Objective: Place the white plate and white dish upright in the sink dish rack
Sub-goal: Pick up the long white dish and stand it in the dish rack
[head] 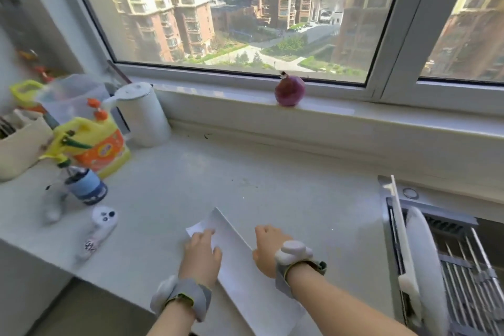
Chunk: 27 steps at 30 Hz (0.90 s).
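Observation:
A long white rectangular dish (240, 262) lies on the countertop in front of me, angled toward the lower right. My left hand (201, 256) grips its left edge with fingers over the rim. My right hand (268, 248) holds its right edge, fingers curled under. At the right, a round white plate (425, 262) stands upright in the metal dish rack (469, 278) over the sink, next to a thin white board (399, 229) also standing on edge.
At the left stand a white kettle (144, 114), a yellow detergent bottle (92, 144), a blue-labelled bottle (86, 188), a beige holder (20, 144) and a small white bottle (101, 226) lying down. A red onion (289, 90) sits on the window sill.

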Each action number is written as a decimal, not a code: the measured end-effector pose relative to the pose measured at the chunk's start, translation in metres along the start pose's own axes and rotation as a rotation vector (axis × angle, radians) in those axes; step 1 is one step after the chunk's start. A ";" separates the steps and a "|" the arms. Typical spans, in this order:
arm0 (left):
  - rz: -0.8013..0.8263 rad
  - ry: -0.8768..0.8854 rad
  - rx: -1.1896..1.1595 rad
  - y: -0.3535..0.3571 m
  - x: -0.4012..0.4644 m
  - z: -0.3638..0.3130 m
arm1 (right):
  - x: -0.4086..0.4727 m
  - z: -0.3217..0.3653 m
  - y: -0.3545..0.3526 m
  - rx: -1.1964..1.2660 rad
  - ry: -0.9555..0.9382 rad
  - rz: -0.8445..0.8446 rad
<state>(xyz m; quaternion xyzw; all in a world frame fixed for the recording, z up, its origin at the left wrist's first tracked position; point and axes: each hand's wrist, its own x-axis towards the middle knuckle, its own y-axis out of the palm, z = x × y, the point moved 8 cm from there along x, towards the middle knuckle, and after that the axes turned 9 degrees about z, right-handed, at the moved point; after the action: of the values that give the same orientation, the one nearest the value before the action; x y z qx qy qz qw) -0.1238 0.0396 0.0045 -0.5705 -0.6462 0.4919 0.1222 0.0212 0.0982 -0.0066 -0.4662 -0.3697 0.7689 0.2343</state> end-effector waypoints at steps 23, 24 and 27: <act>-0.009 -0.219 -0.441 0.039 0.024 0.049 | 0.060 -0.018 0.069 0.443 0.165 0.175; -0.027 -0.207 -0.472 0.035 0.025 0.045 | 0.059 -0.020 0.065 0.468 0.149 0.118; -0.088 -0.173 -0.639 0.023 0.024 0.028 | 0.055 -0.027 0.053 0.573 0.119 -0.010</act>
<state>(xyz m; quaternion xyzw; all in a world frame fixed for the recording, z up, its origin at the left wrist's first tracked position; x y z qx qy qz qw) -0.1371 0.0429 -0.0364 -0.5079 -0.7997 0.3053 -0.0969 0.0188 0.1135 -0.0864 -0.4233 -0.1253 0.8121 0.3817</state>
